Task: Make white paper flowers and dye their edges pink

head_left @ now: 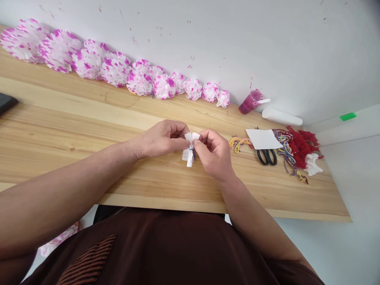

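Note:
Between my two hands is a small folded piece of white tissue paper (190, 157), tied round its middle with a dark blue string (194, 153). My left hand (168, 136) pinches its upper left part between thumb and fingers. On the other side my right hand (214, 149) is closed on the upper right part, its thumb pressed against the paper. The top ends of the paper fan apart between the fingertips. Both hands are just over the wooden table (130, 178), near its front edge.
White and magenta paper pompoms (115, 68) line the wall. To the right are a cup of magenta liquid (249, 102), a white roll (282, 117), yellow strings (237, 144), a white sheet (263, 139) over black-handled scissors (266, 157), and a red heap (301, 144). A dark object (6, 103) lies left.

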{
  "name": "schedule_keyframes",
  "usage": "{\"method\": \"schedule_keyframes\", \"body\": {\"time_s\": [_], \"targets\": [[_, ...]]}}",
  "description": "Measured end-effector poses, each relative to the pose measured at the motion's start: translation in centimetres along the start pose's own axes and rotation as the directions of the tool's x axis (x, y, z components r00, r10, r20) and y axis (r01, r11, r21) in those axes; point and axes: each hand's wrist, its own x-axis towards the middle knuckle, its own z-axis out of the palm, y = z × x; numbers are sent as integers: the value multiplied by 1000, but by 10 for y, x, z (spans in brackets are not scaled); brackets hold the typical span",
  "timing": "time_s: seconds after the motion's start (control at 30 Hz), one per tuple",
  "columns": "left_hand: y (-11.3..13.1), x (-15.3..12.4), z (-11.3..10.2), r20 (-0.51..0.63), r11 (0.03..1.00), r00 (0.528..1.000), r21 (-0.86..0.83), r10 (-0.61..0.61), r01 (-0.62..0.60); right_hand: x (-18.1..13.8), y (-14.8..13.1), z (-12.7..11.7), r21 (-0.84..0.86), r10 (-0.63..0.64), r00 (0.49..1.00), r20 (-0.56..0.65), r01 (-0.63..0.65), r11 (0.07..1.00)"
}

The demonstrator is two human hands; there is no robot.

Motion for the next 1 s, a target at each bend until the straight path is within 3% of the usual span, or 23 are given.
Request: {"method": "schedule_keyframes", "body": {"time_s": [0.43, 1.0], "targets": [[-3, 1, 3, -74, 998, 997, 60, 35, -30, 0, 1, 1, -11, -21, 1000, 4, 21, 1000], [-2, 0, 0, -22, 1000, 1000, -16, 0, -1, -1, -1, 1, -36, -26, 1000, -4, 25, 999]]}}
